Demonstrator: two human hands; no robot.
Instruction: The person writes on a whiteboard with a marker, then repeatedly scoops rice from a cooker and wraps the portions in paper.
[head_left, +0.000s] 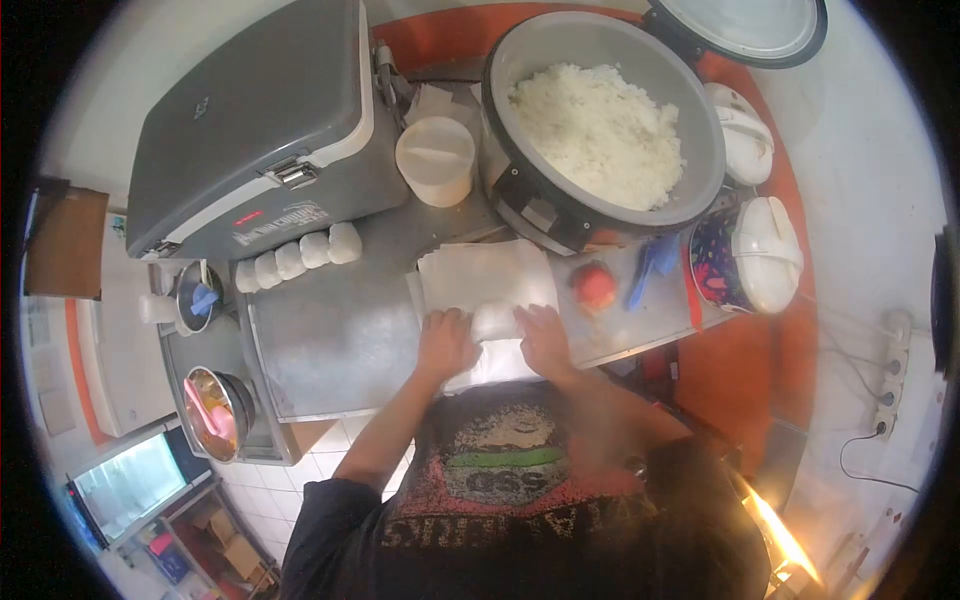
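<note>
My left hand [447,341] and my right hand [544,340] are at the near edge of a stack of white paper sheets [485,272]. Between them lies a white paper-wrapped bundle [493,321], rounded and small. The fingers of both hands are closed at its two ends; what is inside is hidden. A paper flap [500,362] extends from the bundle toward my body. At the left, several similar white wrapped bundles [290,261] stand in a row beside a cooler box. Beyond the papers, a big rice cooker [510,205] is open and full of white rice [605,130].
A grey cooler box [270,120] stands back left, next to a white lidded tub [436,160]. On the right are a red round object [593,287], a blue utensil [653,268] and a patterned container [745,255]. A metal bowl [240,415] with a pink utensil is lower left.
</note>
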